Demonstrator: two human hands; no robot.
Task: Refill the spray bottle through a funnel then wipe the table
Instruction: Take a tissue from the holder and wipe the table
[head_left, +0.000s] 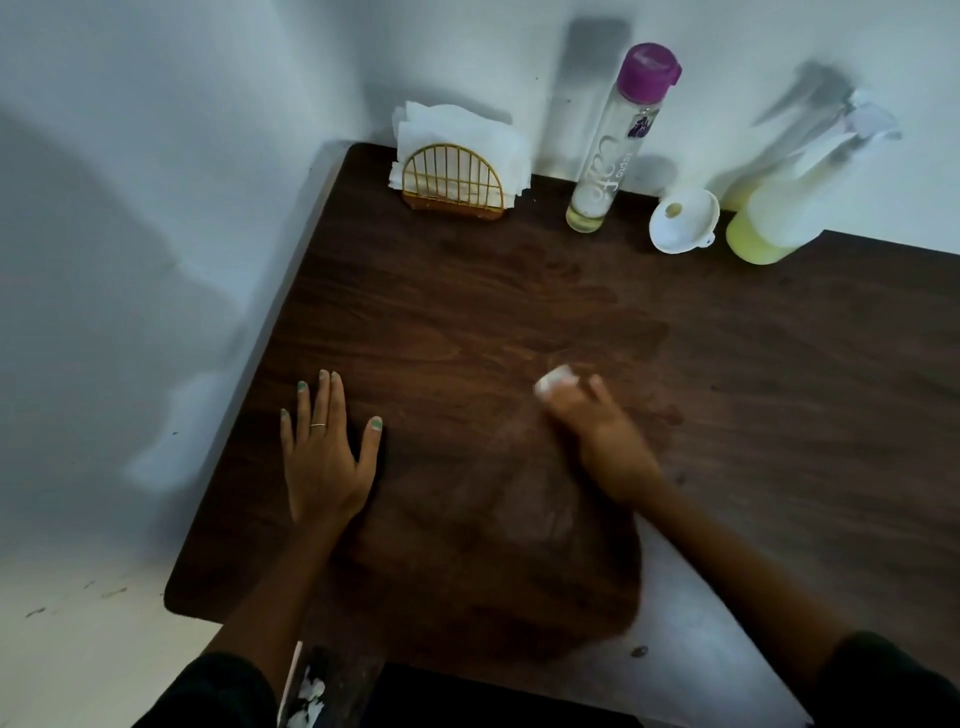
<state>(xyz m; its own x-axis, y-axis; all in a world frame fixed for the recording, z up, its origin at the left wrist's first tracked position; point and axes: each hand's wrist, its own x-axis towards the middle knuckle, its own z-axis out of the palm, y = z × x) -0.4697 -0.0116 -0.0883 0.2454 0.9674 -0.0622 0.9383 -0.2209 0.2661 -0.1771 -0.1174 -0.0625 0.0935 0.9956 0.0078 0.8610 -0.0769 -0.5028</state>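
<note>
My right hand (597, 431) is blurred with motion and presses a crumpled white tissue (555, 380) onto the dark wooden table (467, 312) near its middle. My left hand (324, 452) lies flat on the table to the left, fingers spread, holding nothing. At the back right stands the translucent spray bottle (779, 208) with yellow liquid in its lower part and a white trigger head. A white funnel (683, 221) lies on the table beside it. A tall clear bottle (613, 150) with a purple cap stands left of the funnel, a little yellowish liquid at its bottom.
A gold wire napkin holder (452, 182) with white napkins stands at the back left corner against the white wall. The table's left edge runs diagonally beside the pale floor. A lighter patch shows at the table's near right.
</note>
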